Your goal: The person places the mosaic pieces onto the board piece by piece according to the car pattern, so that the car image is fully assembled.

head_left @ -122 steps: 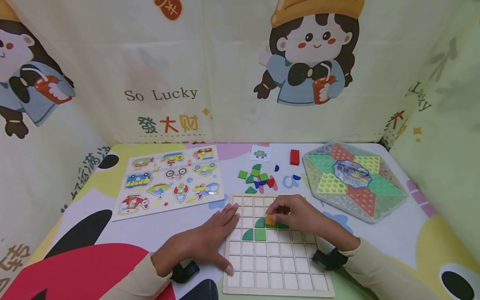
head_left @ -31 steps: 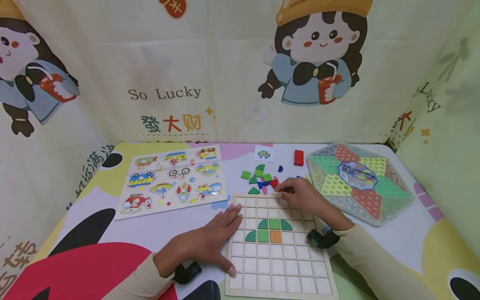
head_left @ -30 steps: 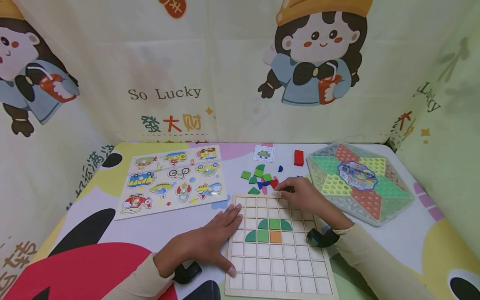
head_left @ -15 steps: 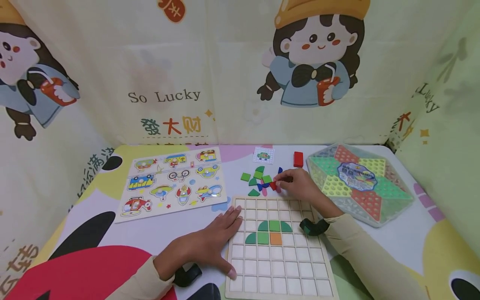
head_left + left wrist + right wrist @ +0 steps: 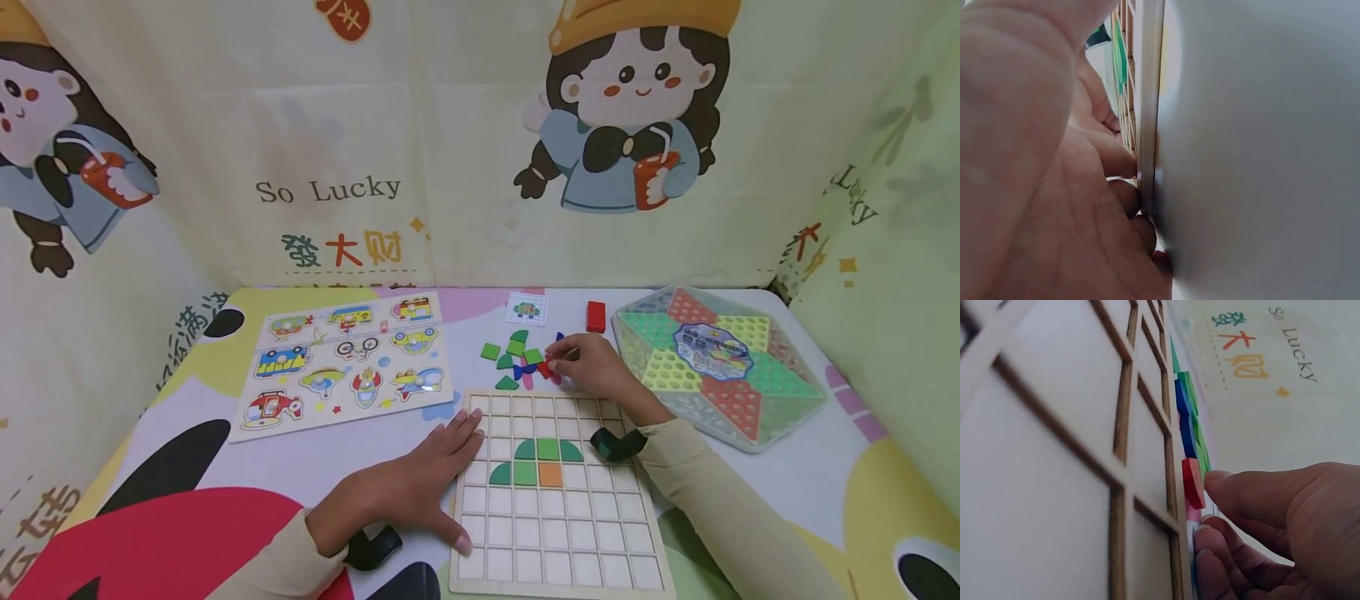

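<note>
We are resting our left hand (image 5: 412, 483), loose, thumb splayed, on the left edge of the grid board (image 5: 577, 503). Beyond its far side, the red piece (image 5: 1193, 483) is lying at our right hand's (image 5: 596, 368) thumb tip; whether we are pinching it, we cannot tell.

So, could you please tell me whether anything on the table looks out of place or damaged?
Nothing stands out: the six pieces on the grid board sit neatly in their cells, and the loose pieces beyond it lie jumbled but show no visible damage.
</note>
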`<state>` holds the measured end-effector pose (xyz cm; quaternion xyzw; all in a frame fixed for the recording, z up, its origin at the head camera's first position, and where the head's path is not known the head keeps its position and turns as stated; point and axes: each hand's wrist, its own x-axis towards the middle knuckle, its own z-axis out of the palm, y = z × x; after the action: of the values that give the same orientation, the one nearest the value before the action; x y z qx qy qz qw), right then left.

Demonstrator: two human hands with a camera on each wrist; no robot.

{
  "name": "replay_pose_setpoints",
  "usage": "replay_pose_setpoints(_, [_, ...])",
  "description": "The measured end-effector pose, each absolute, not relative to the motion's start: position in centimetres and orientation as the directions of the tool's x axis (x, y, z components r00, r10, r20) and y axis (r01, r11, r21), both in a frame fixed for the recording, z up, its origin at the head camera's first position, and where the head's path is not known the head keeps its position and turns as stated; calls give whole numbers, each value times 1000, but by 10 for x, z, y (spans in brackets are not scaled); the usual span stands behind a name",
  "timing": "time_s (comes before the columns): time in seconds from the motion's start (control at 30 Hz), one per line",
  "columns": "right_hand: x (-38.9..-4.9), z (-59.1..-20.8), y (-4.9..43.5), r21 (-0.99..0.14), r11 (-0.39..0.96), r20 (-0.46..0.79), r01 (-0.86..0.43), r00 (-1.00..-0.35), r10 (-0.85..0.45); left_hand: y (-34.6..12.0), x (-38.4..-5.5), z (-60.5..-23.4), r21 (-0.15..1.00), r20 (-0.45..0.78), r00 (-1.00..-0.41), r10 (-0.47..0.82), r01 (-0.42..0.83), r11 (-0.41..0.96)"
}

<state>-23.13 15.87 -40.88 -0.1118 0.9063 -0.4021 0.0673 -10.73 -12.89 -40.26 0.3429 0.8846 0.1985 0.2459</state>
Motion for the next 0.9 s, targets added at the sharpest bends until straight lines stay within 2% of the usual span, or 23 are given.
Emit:
replay_pose_setpoints(0.5, [-225,-410,152,-648,741,-39,-178,-963,-265,-129,-106,-402,529,-293,-640,710,510,678])
replay_pose_setpoints(0.9, [-223,-411,160,-733,643,24,-220,-954,-300,-130,-106,-403,524,-298,-645,704,506,685])
